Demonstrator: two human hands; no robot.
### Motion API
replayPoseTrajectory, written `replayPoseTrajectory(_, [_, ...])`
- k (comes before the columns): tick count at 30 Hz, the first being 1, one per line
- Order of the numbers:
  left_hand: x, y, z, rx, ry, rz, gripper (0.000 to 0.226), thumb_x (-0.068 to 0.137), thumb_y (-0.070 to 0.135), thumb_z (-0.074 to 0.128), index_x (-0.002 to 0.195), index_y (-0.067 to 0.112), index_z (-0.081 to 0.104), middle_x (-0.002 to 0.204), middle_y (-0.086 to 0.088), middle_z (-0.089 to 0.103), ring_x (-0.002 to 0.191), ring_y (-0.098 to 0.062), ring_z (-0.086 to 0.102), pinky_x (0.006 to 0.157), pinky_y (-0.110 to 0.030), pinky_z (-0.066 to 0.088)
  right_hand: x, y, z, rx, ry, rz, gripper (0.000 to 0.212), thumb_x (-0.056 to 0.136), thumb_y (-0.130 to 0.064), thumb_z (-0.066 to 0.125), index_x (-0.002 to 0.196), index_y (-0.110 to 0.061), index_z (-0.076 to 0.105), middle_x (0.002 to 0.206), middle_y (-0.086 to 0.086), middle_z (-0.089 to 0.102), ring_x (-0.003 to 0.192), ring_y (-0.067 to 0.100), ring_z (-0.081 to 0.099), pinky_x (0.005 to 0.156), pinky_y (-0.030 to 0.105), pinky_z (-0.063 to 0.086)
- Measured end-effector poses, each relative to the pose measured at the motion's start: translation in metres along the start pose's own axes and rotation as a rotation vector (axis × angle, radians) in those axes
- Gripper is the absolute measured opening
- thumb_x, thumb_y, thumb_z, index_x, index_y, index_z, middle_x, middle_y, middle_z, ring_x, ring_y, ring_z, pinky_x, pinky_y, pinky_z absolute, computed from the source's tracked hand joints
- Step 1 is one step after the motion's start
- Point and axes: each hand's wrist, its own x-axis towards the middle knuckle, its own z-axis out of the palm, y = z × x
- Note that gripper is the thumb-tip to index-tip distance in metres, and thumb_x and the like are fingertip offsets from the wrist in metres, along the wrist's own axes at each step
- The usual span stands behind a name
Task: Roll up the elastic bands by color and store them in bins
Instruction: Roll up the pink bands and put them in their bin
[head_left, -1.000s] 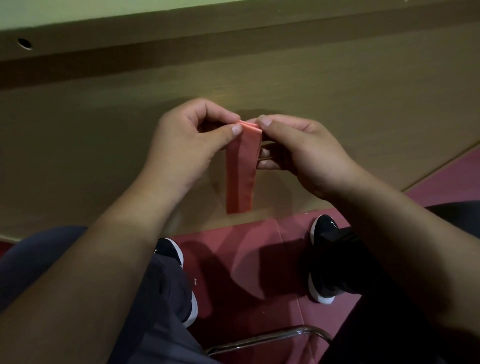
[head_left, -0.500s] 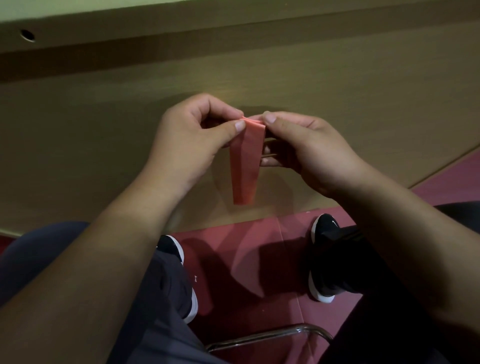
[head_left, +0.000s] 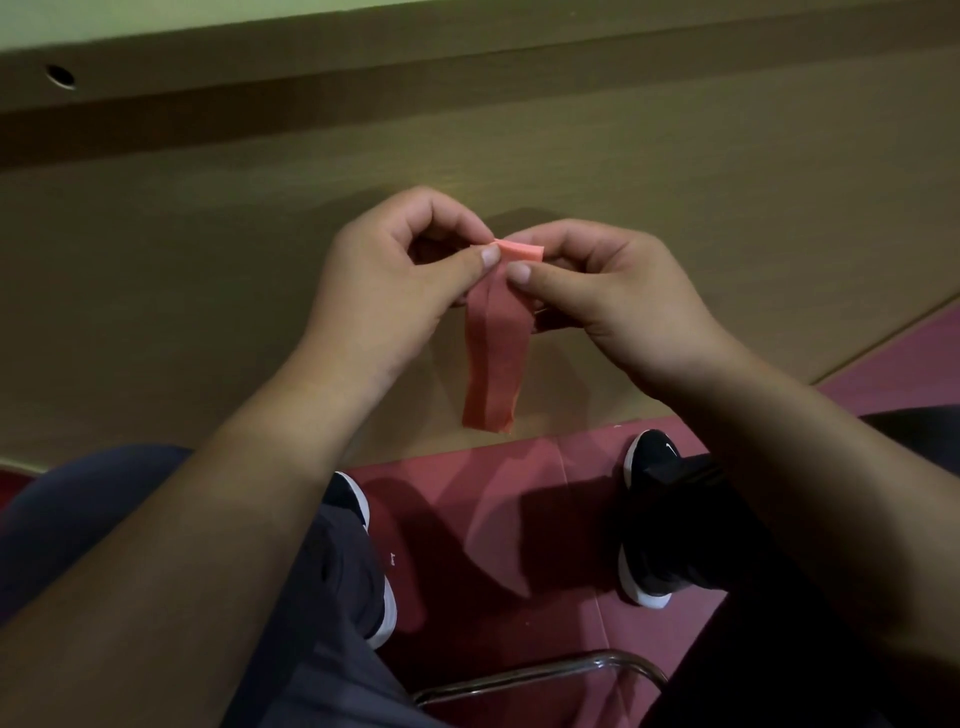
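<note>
Rolling: band (head_left: 493, 364) top curled; tail hangs limp
Grip: left hand (head_left: 384, 296), right hand (head_left: 623, 301) pinch the roll
Handling: soft, light; hold at roll

- I am losing the upper end of the pink band (head_left: 493, 358) between the thumbs and fingertips of the left hand (head_left: 384, 291) and the right hand (head_left: 618, 296); I am not making out how many turns are rolled.
- The left trouser leg (head_left: 332, 597) is covering most of the left shoe (head_left: 353, 499).
- The right trouser leg (head_left: 685, 499) is hiding the middle of the right shoe (head_left: 652, 452).
- Both legs are covering the ends of the chair's metal tube (head_left: 545, 670).
</note>
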Motion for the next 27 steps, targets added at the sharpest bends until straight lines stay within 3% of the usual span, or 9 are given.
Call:
replayPoseTrajectory(6, [-0.001, 0.003, 0.000, 0.019, -0.030, 0.050, 0.009, 0.089, 0.006, 0.082, 0.094, 0.007, 0.074, 0.087, -0.009, 0.073, 0.074, -0.018, 0.068, 0.072, -0.048, 0.064, 0.001, -0.002, -0.001, 0.013, 0.005, 0.023, 0.016, 0.102, -0.012, 0.070, 0.114, -0.015, 0.080, 0.080, -0.003, 0.072, 0.078, 0.012, 0.065, 0.087, 0.050, 0.060])
replayPoseTrajectory(10, [-0.002, 0.003, -0.004, 0.080, -0.041, 0.084, 0.009, 0.088, 0.012, 0.083, 0.094, 0.015, 0.076, 0.097, -0.014, 0.075, 0.084, -0.037, 0.070, 0.069, -0.051, 0.062, -0.001, -0.005, -0.001, -0.017, -0.006, 0.037, 0.017, 0.103, -0.014, 0.070, 0.117, -0.016, 0.080, 0.087, 0.003, 0.073, 0.082, 0.014, 0.065, 0.092, 0.058, 0.060])
replayPoseTrajectory(12, [-0.002, 0.005, -0.005, 0.095, -0.040, 0.084, 0.010, 0.087, 0.015, 0.083, 0.093, 0.019, 0.076, 0.098, -0.013, 0.076, 0.085, -0.040, 0.069, 0.069, -0.052, 0.060, -0.002, -0.008, -0.001, -0.034, -0.013, 0.031, 0.019, 0.104, -0.014, 0.069, 0.120, -0.016, 0.078, 0.089, 0.001, 0.075, 0.083, 0.012, 0.068, 0.092, 0.056, 0.061])
replayPoseTrajectory(16, [-0.004, 0.008, -0.006, 0.066, -0.028, 0.048, 0.010, 0.086, 0.012, 0.084, 0.091, 0.016, 0.077, 0.086, -0.004, 0.075, 0.071, -0.019, 0.066, 0.070, -0.043, 0.059, -0.004, -0.011, -0.001, -0.093, 0.003, 0.002, 0.027, 0.104, -0.014, 0.069, 0.131, -0.014, 0.069, 0.090, 0.002, 0.076, 0.083, 0.013, 0.072, 0.083, 0.039, 0.063])
replayPoseTrajectory(22, [-0.007, 0.013, -0.008, 0.060, -0.024, 0.021, 0.011, 0.085, 0.011, 0.085, 0.090, 0.016, 0.077, 0.084, -0.002, 0.074, 0.073, -0.013, 0.064, 0.070, -0.040, 0.056, -0.004, -0.012, 0.001, -0.096, -0.009, -0.025, 0.026, 0.102, -0.015, 0.072, 0.128, -0.014, 0.068, 0.088, 0.012, 0.075, 0.085, 0.018, 0.070, 0.087, 0.049, 0.063])
replayPoseTrajectory(24, [-0.009, 0.017, -0.008, 0.058, -0.021, 0.039, 0.012, 0.086, 0.009, 0.084, 0.092, 0.013, 0.076, 0.086, -0.004, 0.073, 0.075, -0.011, 0.063, 0.069, -0.036, 0.055, -0.005, -0.014, 0.001, -0.089, -0.010, -0.056, 0.019, 0.103, -0.014, 0.070, 0.121, -0.010, 0.071, 0.088, 0.021, 0.073, 0.083, 0.019, 0.069, 0.083, 0.044, 0.063])
replayPoseTrajectory(27, [-0.009, 0.020, -0.007, -0.006, -0.025, 0.032, 0.021, 0.086, 0.002, 0.082, 0.102, 0.012, 0.072, 0.090, -0.004, 0.072, 0.078, -0.007, 0.064, 0.071, -0.026, 0.052, -0.005, -0.015, 0.002, -0.081, 0.017, -0.101, 0.014, 0.104, -0.012, 0.069, 0.117, -0.006, 0.071, 0.080, 0.012, 0.072, 0.079, 0.018, 0.068, 0.079, 0.039, 0.062])
